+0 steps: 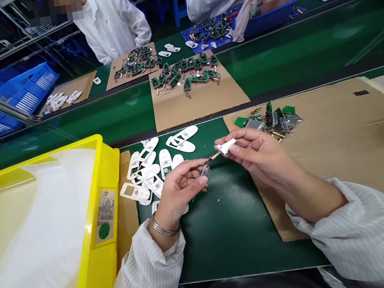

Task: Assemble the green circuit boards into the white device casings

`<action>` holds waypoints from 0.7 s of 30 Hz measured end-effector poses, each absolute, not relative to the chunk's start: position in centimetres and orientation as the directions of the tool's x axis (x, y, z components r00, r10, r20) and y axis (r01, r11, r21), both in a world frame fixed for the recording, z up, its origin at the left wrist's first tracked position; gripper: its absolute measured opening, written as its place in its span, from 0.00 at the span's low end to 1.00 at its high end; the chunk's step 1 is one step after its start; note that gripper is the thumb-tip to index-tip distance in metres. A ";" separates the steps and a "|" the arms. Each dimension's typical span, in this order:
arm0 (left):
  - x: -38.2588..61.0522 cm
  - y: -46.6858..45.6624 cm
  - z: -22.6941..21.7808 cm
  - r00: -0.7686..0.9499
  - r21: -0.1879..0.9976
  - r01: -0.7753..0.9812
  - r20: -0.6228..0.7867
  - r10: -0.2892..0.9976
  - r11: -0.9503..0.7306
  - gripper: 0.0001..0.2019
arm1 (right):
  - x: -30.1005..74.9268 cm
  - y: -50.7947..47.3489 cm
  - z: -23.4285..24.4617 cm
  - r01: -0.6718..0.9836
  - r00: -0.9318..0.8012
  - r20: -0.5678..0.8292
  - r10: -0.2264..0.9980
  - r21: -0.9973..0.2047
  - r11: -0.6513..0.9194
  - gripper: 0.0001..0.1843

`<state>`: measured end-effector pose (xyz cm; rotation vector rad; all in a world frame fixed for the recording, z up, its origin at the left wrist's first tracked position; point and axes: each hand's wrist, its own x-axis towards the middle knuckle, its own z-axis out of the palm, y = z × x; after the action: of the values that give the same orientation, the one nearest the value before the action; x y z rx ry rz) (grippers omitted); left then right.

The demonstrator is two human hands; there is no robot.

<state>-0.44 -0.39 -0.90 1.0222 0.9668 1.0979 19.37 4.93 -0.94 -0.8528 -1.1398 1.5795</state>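
My left hand (180,185) is closed in a pinch around a small metal part (204,170) over the green mat (224,227). My right hand (256,153) is closed on a small white plastic piece (227,146) with a thin brass tip that points toward the left hand. The two hands are almost touching. Just left of them lies a heap of white plastic shells (152,168). A small pile of green circuit boards with metal parts (272,119) lies right behind my right hand, on a cardboard sheet (348,152).
A yellow bin (96,258) lined with white plastic stands at the left. Beyond a green conveyor belt (309,50), a cardboard (199,101) carries more green boards. Two people in white coats work at the far side, beside blue trays (21,94).
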 end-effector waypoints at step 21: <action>-0.6 -0.2 -1.5 0.248 0.509 0.678 0.520 0.817 -0.530 0.09 | 18.9 4.6 -1.6 0.021 -0.373 -0.075 0.925 -0.997 -0.073 0.14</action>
<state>-0.59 -0.21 -1.53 2.3334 1.4154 1.1479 18.85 4.59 -1.59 -1.0647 -1.4557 1.5430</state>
